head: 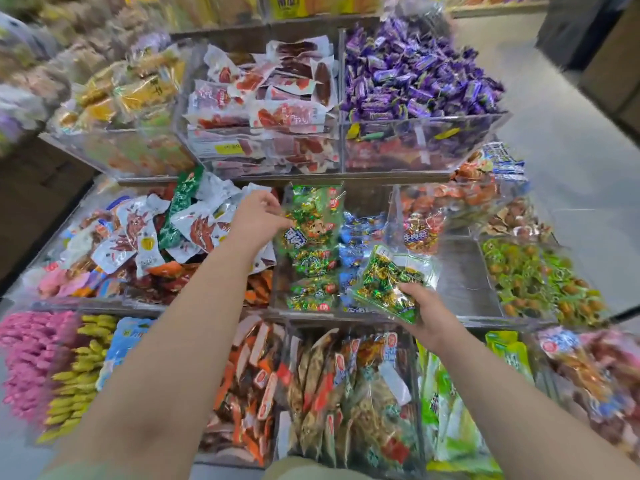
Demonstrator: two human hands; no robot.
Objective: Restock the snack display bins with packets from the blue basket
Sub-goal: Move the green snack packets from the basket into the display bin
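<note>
My right hand (427, 315) grips a clear packet of green and gold wrapped sweets (388, 282) by its lower corner, over the front edge of the middle clear bin (450, 271). That bin holds several similar green packets (313, 237) stacked upright and blue packets (360, 233) beside them. My left hand (258, 216) reaches in at the bin's left side, fingers curled against the top green packet; whether it grips the packet is unclear. The blue basket is not in view.
Tiered clear bins surround the middle one: purple sweets (415, 74) and red-white packets (270, 95) above, white-red packets (145, 230) to the left, green-orange sweets (533, 278) to the right, brown and orange packets (332, 389) below. Grey floor (561, 133) lies to the right.
</note>
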